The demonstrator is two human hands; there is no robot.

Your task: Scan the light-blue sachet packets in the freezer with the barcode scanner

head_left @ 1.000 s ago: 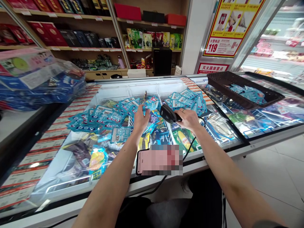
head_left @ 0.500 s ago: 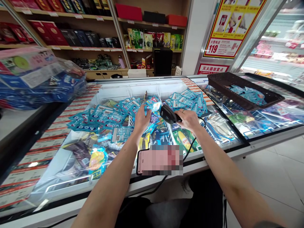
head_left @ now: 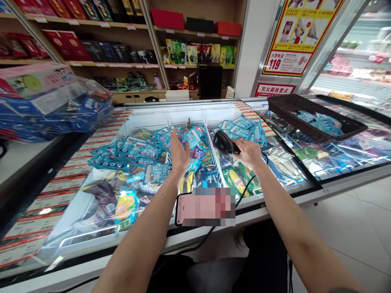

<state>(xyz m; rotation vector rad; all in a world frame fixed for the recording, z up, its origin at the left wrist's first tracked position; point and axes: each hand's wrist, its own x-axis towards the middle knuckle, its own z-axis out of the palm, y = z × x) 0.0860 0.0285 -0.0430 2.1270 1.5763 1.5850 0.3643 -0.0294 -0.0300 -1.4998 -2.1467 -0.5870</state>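
Note:
My right hand [head_left: 249, 152] is wrapped round the handle of a black barcode scanner [head_left: 224, 142], its head turned to the left above the freezer. Left of it, my left hand [head_left: 180, 152] is open, fingers stretched forward and thumb apart. Beside its fingertips lies a blue ice-cream packet [head_left: 192, 139], barcode side up. More blue packets [head_left: 139, 148] are spread on the glass to the left, and another pile of blue packets [head_left: 244, 127] sits behind the scanner. A phone [head_left: 198, 209] with a partly blurred screen lies at the near edge, between my forearms.
Various wrapped ices fill the chest freezer [head_left: 70, 244] beneath. A brown basket [head_left: 345, 126] with some blue packets stands at the right. Bagged boxes [head_left: 55, 101] rest at the far left. The scanner's black cable [head_left: 246, 186] runs down over the front edge.
My left hand has let go of the blue packet and its fingers have spread. The packet now lies flat. The scanner has moved slightly to the right, away from it.

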